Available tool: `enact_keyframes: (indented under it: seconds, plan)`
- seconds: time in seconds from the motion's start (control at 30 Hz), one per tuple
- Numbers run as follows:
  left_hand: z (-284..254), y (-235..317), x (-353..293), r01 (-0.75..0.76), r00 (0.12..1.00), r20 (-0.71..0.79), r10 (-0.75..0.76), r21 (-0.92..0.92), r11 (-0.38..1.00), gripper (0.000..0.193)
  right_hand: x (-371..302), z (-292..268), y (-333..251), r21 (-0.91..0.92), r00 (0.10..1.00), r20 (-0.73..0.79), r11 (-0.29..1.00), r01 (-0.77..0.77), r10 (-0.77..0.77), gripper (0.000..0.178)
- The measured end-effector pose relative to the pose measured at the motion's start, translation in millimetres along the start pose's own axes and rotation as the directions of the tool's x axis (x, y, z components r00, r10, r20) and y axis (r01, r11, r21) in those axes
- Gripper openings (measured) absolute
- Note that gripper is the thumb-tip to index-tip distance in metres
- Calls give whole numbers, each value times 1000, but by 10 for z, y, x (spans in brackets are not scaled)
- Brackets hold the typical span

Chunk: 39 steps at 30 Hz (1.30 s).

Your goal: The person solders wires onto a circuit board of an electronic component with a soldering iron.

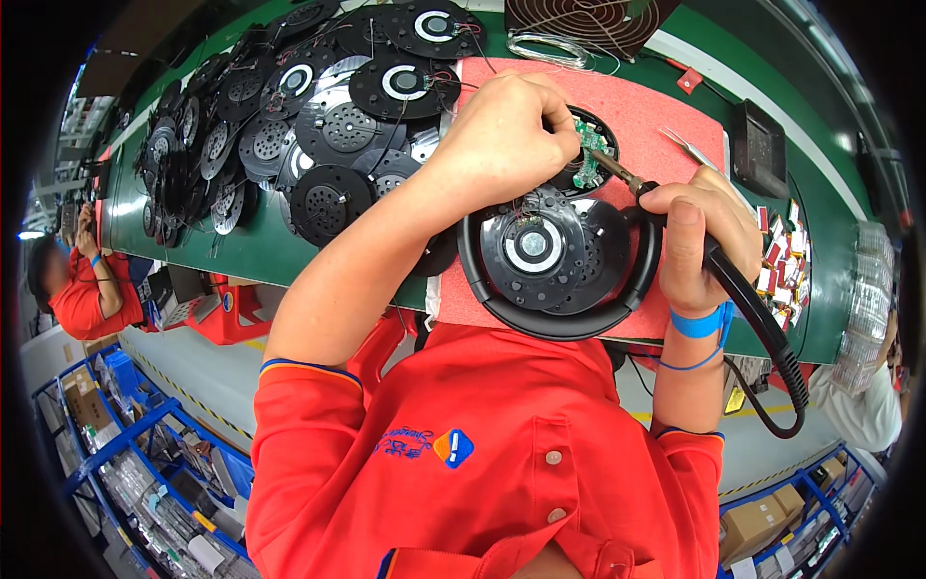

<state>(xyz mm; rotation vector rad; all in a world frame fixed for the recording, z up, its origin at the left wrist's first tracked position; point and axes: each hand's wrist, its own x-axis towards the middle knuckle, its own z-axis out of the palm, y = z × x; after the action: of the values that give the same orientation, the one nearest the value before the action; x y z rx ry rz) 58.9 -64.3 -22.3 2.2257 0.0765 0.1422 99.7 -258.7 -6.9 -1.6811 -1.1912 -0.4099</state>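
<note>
My right hand (pixel 709 236) is closed round a soldering iron (pixel 728 270), whose metal tip reaches a green circuit board (pixel 588 166). The board lies in a round black ear cup (pixel 608 135) of a headphone. Beside that board my left hand (pixel 516 130) is pinched; whatever its fingertips hold is hidden. The black curved headband (pixel 564 326) bends toward me on a pink foam mat (pixel 637 92). Within its curve lie black discs, one of them a speaker disc (pixel 532 247) with a white ring. A blue strap (pixel 702 323) circles my right wrist.
Many black speaker discs with thin wires (pixel 333 125) are heaped at the left of the green bench. Behind the mat are a wire coil (pixel 548 50) and a fan grille (pixel 593 19). Tweezers (pixel 687 145), a black tray (pixel 759 150) and small battery-like packs (pixel 786 261) lie right.
</note>
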Motion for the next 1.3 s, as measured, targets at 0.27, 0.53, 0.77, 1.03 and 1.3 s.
enact_keyframes:
  seconds: [0.27, 0.53, 0.77, 1.03, 1.3]
  plan:
    - [6, -21, -5, -17, 1000, -10, 17, -7, 1000, 15, -16, -11, -8, -7, 999, 6, 999, -40, 40, 23]
    - [0, -6, 1, -12, 1000, 6, 12, -12, 1000, 15, -33, -47, -33, -2, 997, -52, 998, -59, 59, 28]
    - [-69, -22, 46, 20, 994, 104, -16, -36, 999, 15, -52, -50, -1, 22, 997, -64, 999, -38, 39, 26]
    - [-98, -55, 126, -80, 986, 150, 79, -3, 997, 15, -24, -69, 35, 26, 999, -34, 1000, 1, 0, 9]
    - [-110, -55, 157, -147, 980, 138, 143, 21, 989, 14, -5, -50, 37, 34, 1000, -22, 999, 16, -15, 9]
